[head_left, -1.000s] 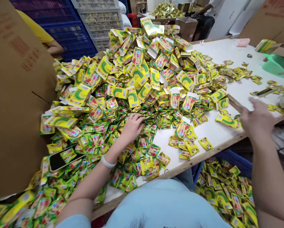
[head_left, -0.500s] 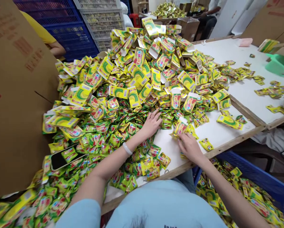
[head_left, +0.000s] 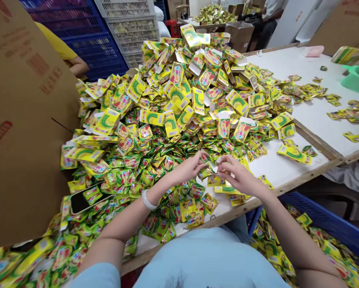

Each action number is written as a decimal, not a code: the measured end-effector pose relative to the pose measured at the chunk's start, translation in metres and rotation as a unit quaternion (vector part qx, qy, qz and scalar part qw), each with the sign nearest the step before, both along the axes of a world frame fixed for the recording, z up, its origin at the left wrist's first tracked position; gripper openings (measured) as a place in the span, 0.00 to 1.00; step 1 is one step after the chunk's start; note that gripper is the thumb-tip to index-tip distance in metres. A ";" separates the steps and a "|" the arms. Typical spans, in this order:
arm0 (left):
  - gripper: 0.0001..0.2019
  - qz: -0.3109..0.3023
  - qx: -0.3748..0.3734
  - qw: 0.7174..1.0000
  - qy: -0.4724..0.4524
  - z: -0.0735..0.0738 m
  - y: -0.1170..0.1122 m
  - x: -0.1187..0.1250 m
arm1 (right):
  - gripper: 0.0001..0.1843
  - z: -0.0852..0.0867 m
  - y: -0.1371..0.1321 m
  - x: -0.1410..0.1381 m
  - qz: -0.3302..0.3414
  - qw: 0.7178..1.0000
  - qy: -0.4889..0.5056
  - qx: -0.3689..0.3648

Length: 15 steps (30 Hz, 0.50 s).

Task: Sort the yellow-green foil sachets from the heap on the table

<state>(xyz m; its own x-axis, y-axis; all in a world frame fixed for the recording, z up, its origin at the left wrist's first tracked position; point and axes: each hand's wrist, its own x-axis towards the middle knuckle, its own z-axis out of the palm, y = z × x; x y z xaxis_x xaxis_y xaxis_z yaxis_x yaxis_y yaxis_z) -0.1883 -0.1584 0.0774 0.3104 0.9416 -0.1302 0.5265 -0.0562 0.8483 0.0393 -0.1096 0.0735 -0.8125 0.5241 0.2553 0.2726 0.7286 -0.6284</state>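
My left hand (head_left: 193, 166) pinches a small green packet (head_left: 206, 171) between thumb and fingertips. Just to its right, my right hand (head_left: 237, 175) has its fingers closed around a small carton, mostly hidden by the fingers and seen nearly edge-on. The packet's right end is close to the carton; whether they touch I cannot tell. Under my right hand lie yellow packets (head_left: 215, 181) and a yellow-green carton near the wooden table edge. Beyond both hands, a heap of green packets (head_left: 167, 163) rises into a pile of yellow cartons (head_left: 176, 96).
A large cardboard box (head_left: 26, 132) stands at the left. A phone (head_left: 81, 202) lies among the packets. Below the wooden edge (head_left: 305, 178), a blue crate (head_left: 320, 224) holds more packets. A green scoop (head_left: 356, 80) rests far right. Other people sit behind the pile.
My left hand has come off the packet heap with a green packet and moved nearer my right hand. My right hand has turned the carton and shifted slightly; a carton now shows beneath it.
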 end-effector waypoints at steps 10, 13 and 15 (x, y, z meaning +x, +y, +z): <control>0.34 -0.078 0.004 0.994 -0.075 0.010 -0.024 0.003 | 0.05 -0.004 -0.007 -0.021 -0.006 0.991 0.015 -0.133; 0.35 -0.059 0.033 0.997 -0.045 -0.001 -0.030 0.009 | 0.22 -0.016 -0.013 -0.023 -0.033 0.930 0.078 -0.356; 0.35 -0.041 0.051 0.998 -0.010 -0.005 -0.032 0.013 | 0.24 -0.025 -0.016 -0.025 -0.018 0.878 0.076 -0.473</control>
